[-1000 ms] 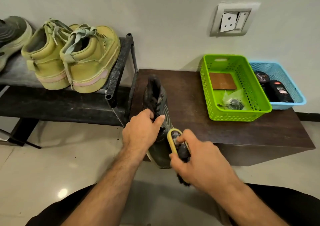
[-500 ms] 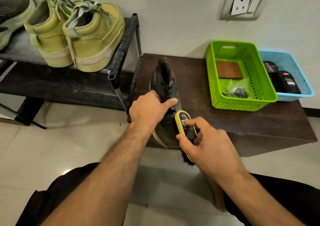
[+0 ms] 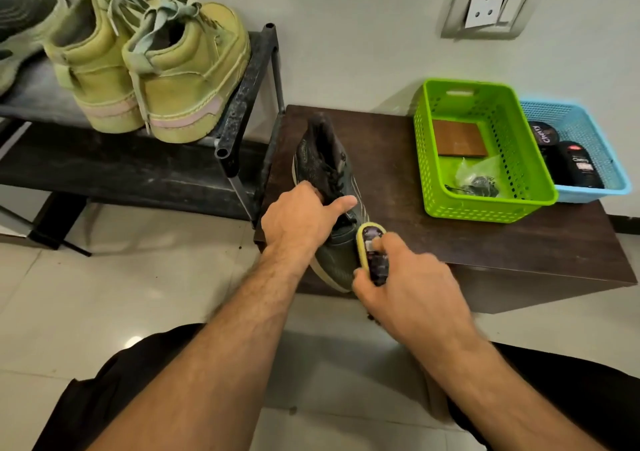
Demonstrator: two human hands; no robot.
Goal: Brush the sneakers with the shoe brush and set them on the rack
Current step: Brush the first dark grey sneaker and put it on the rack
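— What's sitting off to the far left of the person's left hand [image 3: 304,222]?

— A dark metal rack [image 3: 242,101], up against the wall. A grey-green sneaker [image 3: 20,25] is lying at its left end, cut off by the edge of the view, and two yellow-green sneakers [image 3: 152,70] are standing side by side next to it, heels facing us.

— And the left hand itself?

— It's gripping a dark sneaker [image 3: 329,173], fingers curling over the laced top, thumb pointing out to the right. The sneaker is resting on the near left corner of the brown desk [image 3: 485,243], heel toward the wall, toe hanging over the front edge.

— The right hand [image 3: 412,288]?

— It's just to the right of the left one, closing round a yellow-edged shoe brush [image 3: 372,250], thumb on one side, fingers along the other. The brush is lying against the right side of the dark sneaker, near the toe. Dark bristles are peeking out under the palm.

— Anything beyond the right hand?

— Farther right and back toward the wall, a green basket [image 3: 485,208] is sitting on the desk, holding a brown flat piece [image 3: 460,137] and a crumpled clear bag [image 3: 474,177]. A blue basket [image 3: 616,180] is touching its right side, with black polish containers [image 3: 571,163] inside. A wall socket [image 3: 491,6] is showing above them.
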